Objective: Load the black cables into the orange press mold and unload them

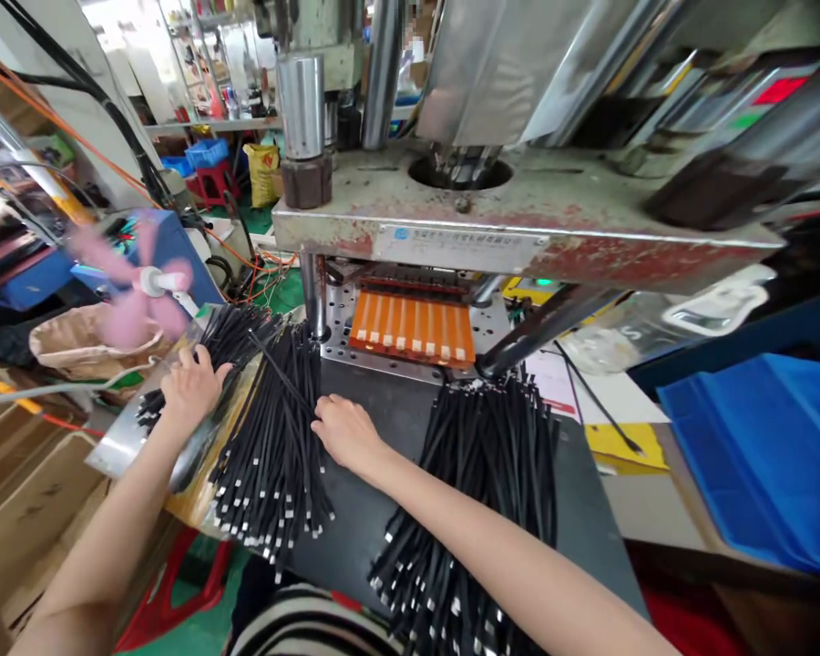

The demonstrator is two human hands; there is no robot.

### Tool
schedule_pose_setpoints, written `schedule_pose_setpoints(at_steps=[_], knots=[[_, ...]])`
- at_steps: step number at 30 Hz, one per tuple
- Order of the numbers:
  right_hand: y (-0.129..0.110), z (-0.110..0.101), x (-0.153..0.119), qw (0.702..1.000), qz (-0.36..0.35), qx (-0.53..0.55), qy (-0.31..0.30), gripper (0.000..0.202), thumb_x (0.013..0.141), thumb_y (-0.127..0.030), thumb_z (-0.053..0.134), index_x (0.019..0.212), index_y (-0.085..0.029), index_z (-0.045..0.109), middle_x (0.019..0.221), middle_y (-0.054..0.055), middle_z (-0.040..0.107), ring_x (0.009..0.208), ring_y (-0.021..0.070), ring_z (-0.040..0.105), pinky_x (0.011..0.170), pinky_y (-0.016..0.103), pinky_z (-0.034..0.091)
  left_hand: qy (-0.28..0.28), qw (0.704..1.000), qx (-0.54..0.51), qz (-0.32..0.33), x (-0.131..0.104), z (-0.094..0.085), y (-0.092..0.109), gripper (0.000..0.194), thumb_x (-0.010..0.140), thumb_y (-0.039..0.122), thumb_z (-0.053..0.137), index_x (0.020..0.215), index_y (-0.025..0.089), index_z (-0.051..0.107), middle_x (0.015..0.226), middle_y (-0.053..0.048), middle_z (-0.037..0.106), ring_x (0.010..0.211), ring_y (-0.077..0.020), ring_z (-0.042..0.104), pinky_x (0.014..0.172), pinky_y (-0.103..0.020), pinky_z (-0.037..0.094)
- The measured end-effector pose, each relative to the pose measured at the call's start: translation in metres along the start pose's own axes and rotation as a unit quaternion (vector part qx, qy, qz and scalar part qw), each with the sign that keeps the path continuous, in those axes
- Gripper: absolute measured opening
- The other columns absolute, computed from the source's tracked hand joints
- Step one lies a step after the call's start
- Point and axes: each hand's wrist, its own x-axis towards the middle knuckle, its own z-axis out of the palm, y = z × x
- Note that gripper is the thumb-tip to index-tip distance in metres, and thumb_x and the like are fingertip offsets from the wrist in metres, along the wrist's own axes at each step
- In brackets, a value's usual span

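Note:
Black cables with pale, metallic-looking ends lie in several bundles before me. My left hand rests on the left bundle, thumb and fingers apart. At the right edge of the middle bundle is my right hand, its fingers curled together. One black cable slants across that bundle to my right fingertips, which look closed on it. My right forearm passes over the right bundle. Behind, an orange fixture with parallel grooves and pale tips along its front sits on the press's perforated metal plate.
The press's heavy upper plate hangs over the fixture between steel columns. A pink fan spins at the left, near an open paper sack. Blue bins stand at the right. A dark work plate lies under the cables.

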Motion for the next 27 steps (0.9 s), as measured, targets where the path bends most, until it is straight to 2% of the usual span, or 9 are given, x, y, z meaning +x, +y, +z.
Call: schedule_pose_setpoints(at_steps=[5,8,10,12,14,15,21,24,27], knots=[[0.000,-0.002,-0.003,0.997,0.041,0.069,-0.010,0.005,0.080,-0.016,0.062,0.081,-0.019,0.066,0.080,0.005,0.070,0.082,0.0220,0.066,0.069,0.028,0.042,0.071,0.995,-0.064,0.044,-0.027,-0.021,0.009,0.061,0.092,0.052,0.037,0.133,0.006,0.046,0.121,-0.029,0.054,0.105,-0.0410,0.055,0.083,-0.052,0.042],[0.002,-0.012,-0.008,0.994,0.002,0.108,-0.029,0.009,0.077,-0.014,0.063,0.070,-0.020,0.063,0.071,0.001,0.067,0.074,0.0184,0.065,0.065,0.025,0.039,-0.068,0.953,-0.271,0.119,-0.047,-0.033,0.023,0.045,0.091,0.051,0.042,0.108,0.014,0.062,0.093,-0.014,0.066,0.083,-0.0266,0.063,0.074,-0.037,0.048],[0.003,-0.022,-0.015,0.986,-0.065,0.144,-0.044,0.014,0.078,-0.014,0.062,0.066,-0.020,0.059,0.064,-0.002,0.063,0.067,0.0149,0.062,0.061,0.023,0.037,-0.232,0.849,-0.455,0.137,-0.058,-0.035,0.036,0.042,0.090,0.053,0.044,0.101,0.017,0.062,0.074,-0.004,0.063,0.059,-0.0169,0.060,0.056,-0.027,0.047],[0.004,-0.032,-0.024,0.978,-0.127,0.163,-0.042,0.015,0.080,-0.015,0.063,0.067,-0.020,0.057,0.061,-0.005,0.060,0.061,0.0124,0.058,0.059,0.021,0.035,-0.312,0.717,-0.616,0.097,-0.061,-0.036,0.053,0.043,0.088,0.055,0.048,0.106,0.017,0.058,0.072,0.000,0.060,0.048,-0.0113,0.053,0.044,-0.022,0.040],[0.008,-0.041,-0.031,0.979,-0.151,0.133,-0.009,0.013,0.083,-0.015,0.061,0.072,-0.020,0.057,0.065,-0.004,0.060,0.062,0.0125,0.058,0.059,0.021,0.034,-0.270,0.626,-0.729,0.058,-0.054,-0.043,0.069,0.038,0.087,0.051,0.054,0.105,0.017,0.056,0.074,0.001,0.057,0.047,-0.0083,0.051,0.041,-0.019,0.038],[0.011,-0.046,-0.031,0.983,-0.151,0.106,0.020,0.011,0.084,-0.016,0.060,0.075,-0.019,0.058,0.070,-0.002,0.062,0.065,0.0135,0.058,0.061,0.022,0.035,-0.221,0.607,-0.760,0.071,-0.046,-0.050,0.078,0.033,0.087,0.047,0.056,0.101,0.017,0.057,0.075,0.001,0.057,0.048,-0.0076,0.051,0.043,-0.019,0.039],[0.050,-0.084,0.013,0.951,-0.135,0.135,0.242,0.012,0.087,-0.016,0.051,0.083,-0.018,0.061,0.076,0.000,0.063,0.071,0.0151,0.059,0.068,0.022,0.039,0.102,0.674,-0.596,0.425,0.026,-0.117,0.125,0.016,0.087,0.019,0.052,0.089,0.018,0.067,0.090,-0.006,0.066,0.082,-0.0150,0.062,0.076,-0.027,0.050],[0.072,-0.103,0.045,0.922,-0.063,0.202,0.323,0.011,0.082,-0.020,0.055,0.071,-0.018,0.058,0.059,-0.005,0.054,0.056,0.0122,0.051,0.057,0.021,0.035,0.178,0.740,-0.546,0.351,0.048,-0.127,0.146,0.018,0.085,0.023,0.056,0.101,0.016,0.062,0.088,-0.005,0.065,0.071,-0.0135,0.061,0.070,-0.027,0.050],[0.089,-0.110,0.070,0.907,-0.002,0.264,0.329,0.023,0.077,-0.026,0.060,0.058,-0.020,0.049,0.053,-0.006,0.050,0.051,0.0109,0.047,0.053,0.021,0.033,0.163,0.796,-0.506,0.290,0.054,-0.104,0.155,0.018,0.084,0.032,0.063,0.089,0.016,0.061,0.074,-0.002,0.065,0.063,-0.0143,0.062,0.065,-0.027,0.051]])
